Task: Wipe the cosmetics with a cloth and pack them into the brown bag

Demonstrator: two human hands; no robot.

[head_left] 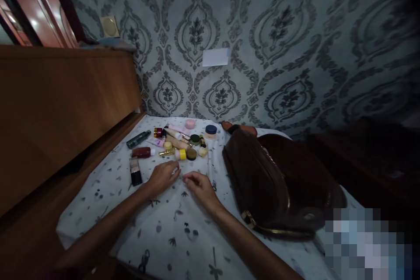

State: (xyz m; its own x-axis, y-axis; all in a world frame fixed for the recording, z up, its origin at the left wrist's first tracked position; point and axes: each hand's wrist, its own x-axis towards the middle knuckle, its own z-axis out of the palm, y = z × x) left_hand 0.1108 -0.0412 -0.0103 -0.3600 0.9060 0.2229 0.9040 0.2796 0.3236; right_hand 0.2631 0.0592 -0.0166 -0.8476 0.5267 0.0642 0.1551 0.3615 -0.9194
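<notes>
My left hand (164, 176) rests over the patterned white sheet (177, 232), its fingers curled together. Facing it, my right hand (201, 187) has thumb and fingertips drawn into a pinch. A small gap separates the two hands; whatever lies at their fingertips is too small to make out. Just beyond them are a yellow-banded jar (180, 154), a round dark-gold lid (191, 154) and a gold tube (166, 152). A wide flat brush (134, 171) with a black handle lies left of my left hand, below a dark red bottle (141, 152).
Several more cosmetics lie farther back, including a dark green tube (138, 139), a blue-lidded jar (210, 131) and a pink jar (190, 124). A large brown leather bag (256, 183) stands at the right. A wooden panel (68, 118) borders the left; a patterned wall (243, 22) rises behind.
</notes>
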